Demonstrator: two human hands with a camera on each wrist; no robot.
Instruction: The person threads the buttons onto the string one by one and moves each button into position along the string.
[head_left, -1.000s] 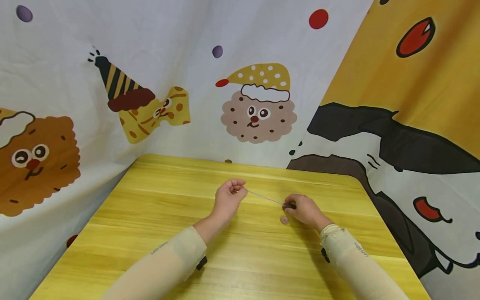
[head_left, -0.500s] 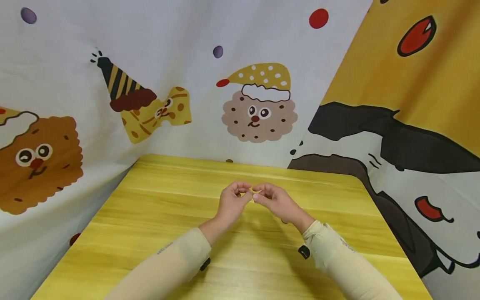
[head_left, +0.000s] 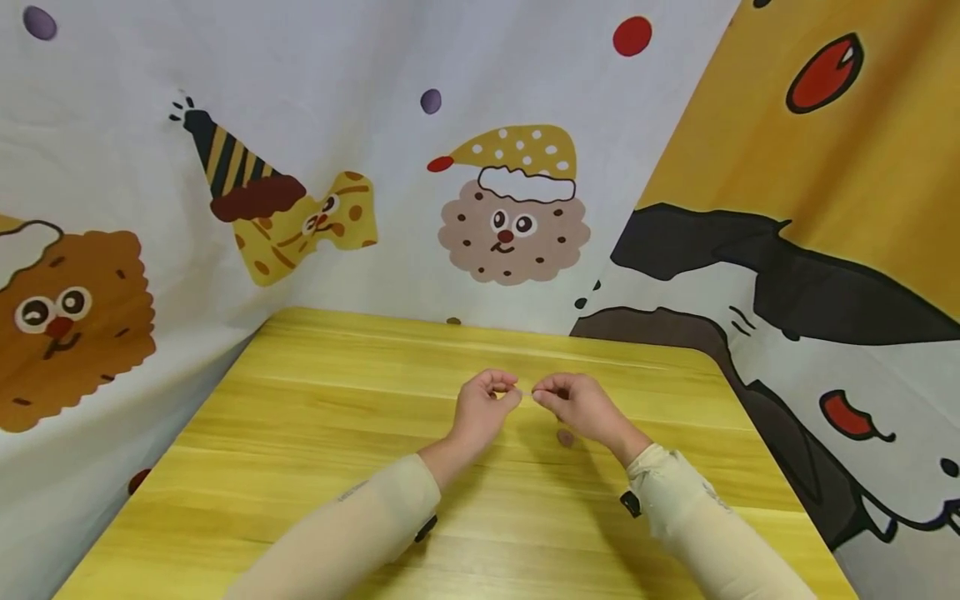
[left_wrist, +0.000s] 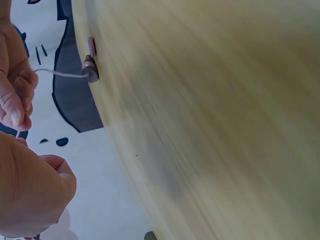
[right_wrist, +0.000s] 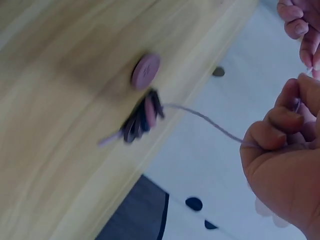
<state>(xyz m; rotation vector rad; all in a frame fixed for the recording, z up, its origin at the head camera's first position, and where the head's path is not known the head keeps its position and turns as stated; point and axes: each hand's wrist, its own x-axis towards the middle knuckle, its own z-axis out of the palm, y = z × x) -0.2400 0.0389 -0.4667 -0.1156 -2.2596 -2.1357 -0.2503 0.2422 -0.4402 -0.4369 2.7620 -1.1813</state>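
Note:
In the head view my left hand (head_left: 483,410) pinches a thin pale string, and my right hand (head_left: 588,407) pinches it close by, with a small gap between the fingertips. From the right hand the string (right_wrist: 210,121) runs to a bunch of dark and pinkish buttons (right_wrist: 137,120) threaded on it, its short tail sticking out beyond. Whether the bunch hangs or touches the table I cannot tell. One loose pinkish round button (right_wrist: 146,71) is on the table beside the bunch. The right hand mostly hides the bunch in the head view.
The hands are over a yellow wood-grain table (head_left: 337,400). A printed cloth (head_left: 360,75) with cartoon figures hangs behind and along its sides. Small dark devices (head_left: 631,503) sit at the wrists.
My right hand has left the button bunch and moved up and left to the string near my left hand. The hands met, then parted slightly. Both have since shifted a little right.

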